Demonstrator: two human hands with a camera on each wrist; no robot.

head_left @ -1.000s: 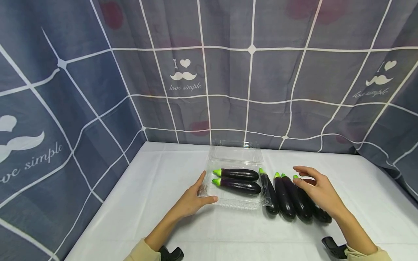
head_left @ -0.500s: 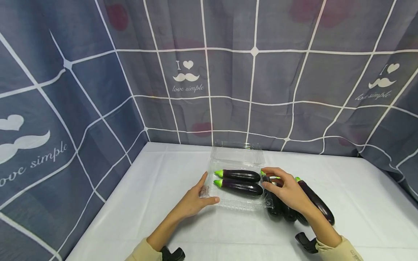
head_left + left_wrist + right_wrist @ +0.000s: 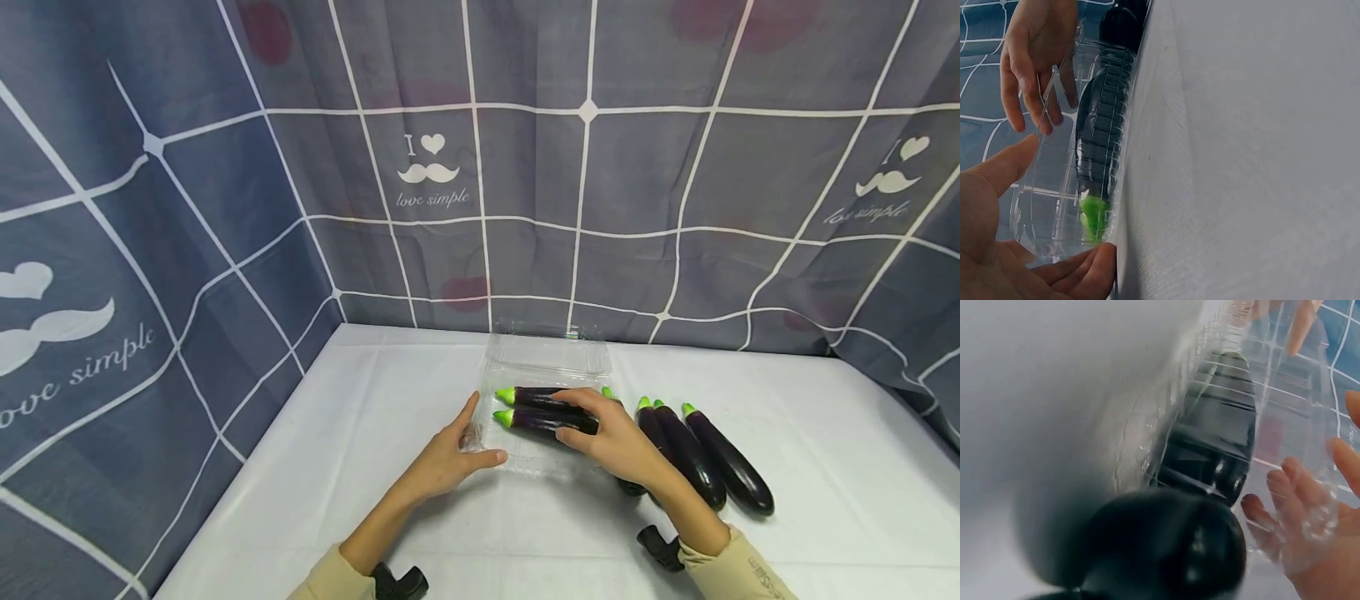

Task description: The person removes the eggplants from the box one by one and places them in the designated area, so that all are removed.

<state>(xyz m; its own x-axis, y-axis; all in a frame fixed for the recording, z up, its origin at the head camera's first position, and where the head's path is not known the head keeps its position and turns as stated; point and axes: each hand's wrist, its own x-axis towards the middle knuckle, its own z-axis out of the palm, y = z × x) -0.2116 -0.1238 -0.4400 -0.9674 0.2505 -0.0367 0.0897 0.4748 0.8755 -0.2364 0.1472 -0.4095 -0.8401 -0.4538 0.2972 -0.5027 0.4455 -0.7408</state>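
A clear plastic clamshell box (image 3: 504, 457) lies with its lid (image 3: 549, 353) folded back, and two dark eggplants with green stems lie in it, a rear eggplant (image 3: 536, 395) and a front eggplant (image 3: 536, 419). My left hand (image 3: 442, 462) touches the box's left end, thumb spread from the fingers. Over the right part of the box is my right hand (image 3: 609, 433), fingers loosely bent and nothing gripped, covering the eggplants' blunt ends. In the right wrist view its fingers (image 3: 1285, 487) show through the clear plastic, beside an eggplant (image 3: 1216, 431).
Several more eggplants (image 3: 727, 458) lie on the white-covered table (image 3: 810, 417) right of the box, one right at its edge and partly hidden by my right hand. A grey grid-patterned curtain (image 3: 525, 183) stands behind and to the left.
My right hand has moved left from the loose eggplants to above the box. The loose eggplants behind it show shifted and more spread out. My left hand has stayed at the box.
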